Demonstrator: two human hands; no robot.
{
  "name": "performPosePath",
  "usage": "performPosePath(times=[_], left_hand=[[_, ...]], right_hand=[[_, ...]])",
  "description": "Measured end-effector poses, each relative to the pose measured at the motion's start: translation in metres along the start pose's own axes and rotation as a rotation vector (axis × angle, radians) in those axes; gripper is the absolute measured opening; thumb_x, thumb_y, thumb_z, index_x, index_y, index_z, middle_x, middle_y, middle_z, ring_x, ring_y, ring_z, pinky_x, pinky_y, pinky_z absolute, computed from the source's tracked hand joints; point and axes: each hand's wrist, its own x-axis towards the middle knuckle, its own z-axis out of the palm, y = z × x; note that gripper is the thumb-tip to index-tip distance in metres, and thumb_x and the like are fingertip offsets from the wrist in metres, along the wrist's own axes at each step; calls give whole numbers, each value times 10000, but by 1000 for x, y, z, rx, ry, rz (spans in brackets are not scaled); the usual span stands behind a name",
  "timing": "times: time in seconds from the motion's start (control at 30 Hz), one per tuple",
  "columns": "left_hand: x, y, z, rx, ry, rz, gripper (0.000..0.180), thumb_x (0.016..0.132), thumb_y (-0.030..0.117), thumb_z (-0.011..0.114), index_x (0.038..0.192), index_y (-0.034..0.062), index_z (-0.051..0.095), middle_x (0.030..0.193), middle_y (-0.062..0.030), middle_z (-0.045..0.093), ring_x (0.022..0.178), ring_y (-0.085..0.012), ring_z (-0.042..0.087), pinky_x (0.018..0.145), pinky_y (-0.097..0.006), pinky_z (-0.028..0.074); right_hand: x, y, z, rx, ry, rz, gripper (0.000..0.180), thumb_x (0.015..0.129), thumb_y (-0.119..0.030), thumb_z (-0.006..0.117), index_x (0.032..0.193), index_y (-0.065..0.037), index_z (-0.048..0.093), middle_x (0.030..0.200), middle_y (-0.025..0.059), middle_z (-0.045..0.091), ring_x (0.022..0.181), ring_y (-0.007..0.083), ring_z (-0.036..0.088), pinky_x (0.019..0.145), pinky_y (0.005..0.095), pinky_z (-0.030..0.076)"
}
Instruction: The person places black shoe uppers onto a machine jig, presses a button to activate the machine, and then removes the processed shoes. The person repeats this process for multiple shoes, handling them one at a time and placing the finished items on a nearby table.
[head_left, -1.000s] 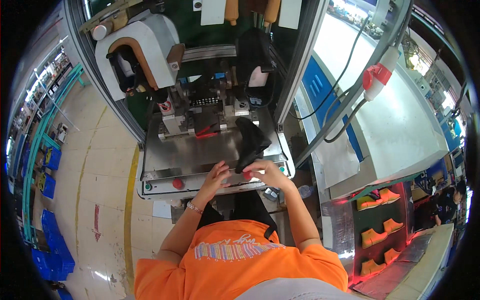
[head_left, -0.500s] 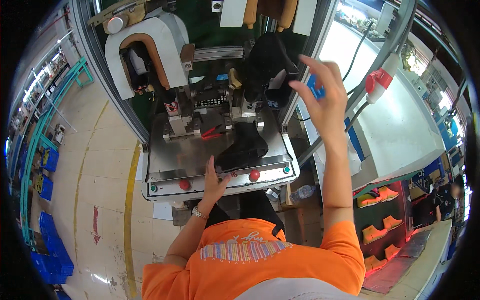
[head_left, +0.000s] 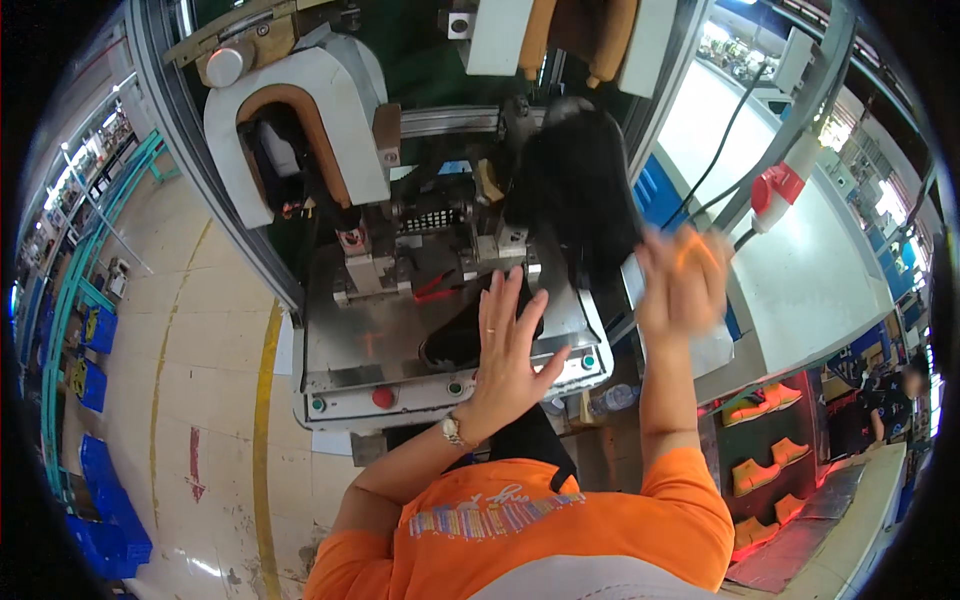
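My left hand (head_left: 508,360), a watch on its wrist, hovers with fingers spread over a black boot-shaped piece (head_left: 455,335) lying on the metal worktop (head_left: 350,340); it covers part of that piece. Beside the machine's right post hangs a larger black boot upper (head_left: 580,185), blurred along its lower right edge. At that edge is my right hand (head_left: 685,285), smeared by motion, so whether its fingers touch the upper is unclear. Another black upper (head_left: 280,160) sits inside the white arch-shaped clamp (head_left: 350,90) with brown padding on the left.
A red-handled tool (head_left: 435,288) lies on the worktop. Along the front edge are a red button (head_left: 383,398) and a green button (head_left: 589,362). To the right stand a white table (head_left: 840,270) and a red-white plug connector (head_left: 775,190). Orange shoes (head_left: 755,475) rest on a lower rack.
My left hand has moved up and right, from the panel edge to above the boot piece. My right hand has dropped beside the hanging upper, which now looks larger and turned.
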Motion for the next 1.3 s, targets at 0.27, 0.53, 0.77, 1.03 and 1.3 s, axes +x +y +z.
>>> performPosePath(times=[0.27, 0.53, 0.77, 1.03, 1.3], left_hand=[[8, 25, 56, -439, 123, 63, 839, 612, 189, 737, 1261, 63, 220, 1282, -281, 160, 1188, -450, 161, 955, -552, 169], [-55, 49, 92, -805, -285, -274, 340, 755, 223, 653, 1020, 33, 555, 996, -50, 552, 928, -194, 517, 854, -329, 401], [-72, 76, 131, -1606, -191, -1136, 374, 812, 180, 517, 1149, 39, 436, 1112, -74, 503, 1042, -198, 473, 924, -360, 361], [-139, 58, 150, -1229, -1015, -2173, 525, 830, 260, 536, 1256, 73, 294, 1276, -151, 331, 1187, -298, 341, 918, -617, 309], [-127, -4, 132, -1278, -758, -2160, 271, 820, 136, 483, 1077, 83, 416, 1246, -123, 394, 1195, -268, 361, 961, -632, 234]], right_hand=[[11, -43, -73, 137, -197, -94, 278, 506, -116, 709, 763, -169, 620, 662, -53, 457, 545, 109, 428, 589, 334, 260], [-10, -8, -98, 52, -166, 554, 696, 643, -622, 584, 1009, -31, 546, 914, 102, 525, 810, 230, 490, 719, 332, 401], [-150, -3, -190, 627, -747, 1627, 439, 760, -195, 626, 1120, 7, 478, 973, 57, 561, 907, 128, 524, 832, 279, 408], [-236, -12, -266, 381, -48, 2212, 228, 732, -92, 625, 926, 0, 548, 825, 44, 593, 712, 120, 566, 641, 260, 470], [-366, 230, -446, -108, 285, 1834, 114, 717, -105, 609, 804, -48, 561, 703, 41, 559, 593, 157, 522, 571, 292, 424]])
